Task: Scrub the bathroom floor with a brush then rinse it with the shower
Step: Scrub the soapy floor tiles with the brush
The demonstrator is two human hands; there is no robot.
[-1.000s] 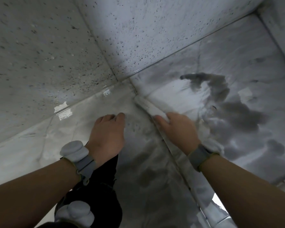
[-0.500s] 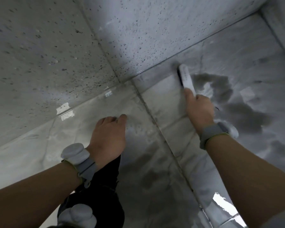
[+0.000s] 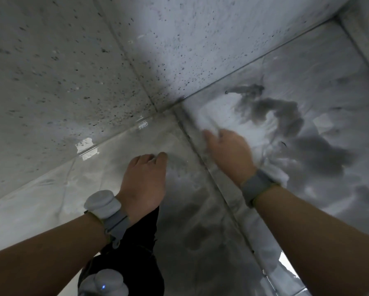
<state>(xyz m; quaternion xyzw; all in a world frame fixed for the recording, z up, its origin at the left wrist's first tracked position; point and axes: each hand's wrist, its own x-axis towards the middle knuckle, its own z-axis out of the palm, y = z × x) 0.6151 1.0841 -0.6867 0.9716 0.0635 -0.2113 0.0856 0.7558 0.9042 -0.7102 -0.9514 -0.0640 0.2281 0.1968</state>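
- Right hand [image 3: 228, 152], frame centre, grips blurred white long-handled scrub brush [image 3: 207, 118]; brush axis runs up-left toward wall corner.
- Brush on wet grey marbled tile floor [image 3: 200, 210].
- Left hand [image 3: 145, 180], lower centre, fingers loosely bent, braced on floor.

Left hand [image 3: 144, 182] planted palm-down, fingers curled under at the tips, forearm extended, grey band on wrist. Right hand [image 3: 229, 153] reaches forward, motion-blurred, fingers closed in a grip; wrist likewise banded.

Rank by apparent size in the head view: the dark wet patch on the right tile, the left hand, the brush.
1. Dark wet patch
2. Left hand
3. Brush, a motion-blurred white smear partly hidden by the right hand, so its size is unsure.
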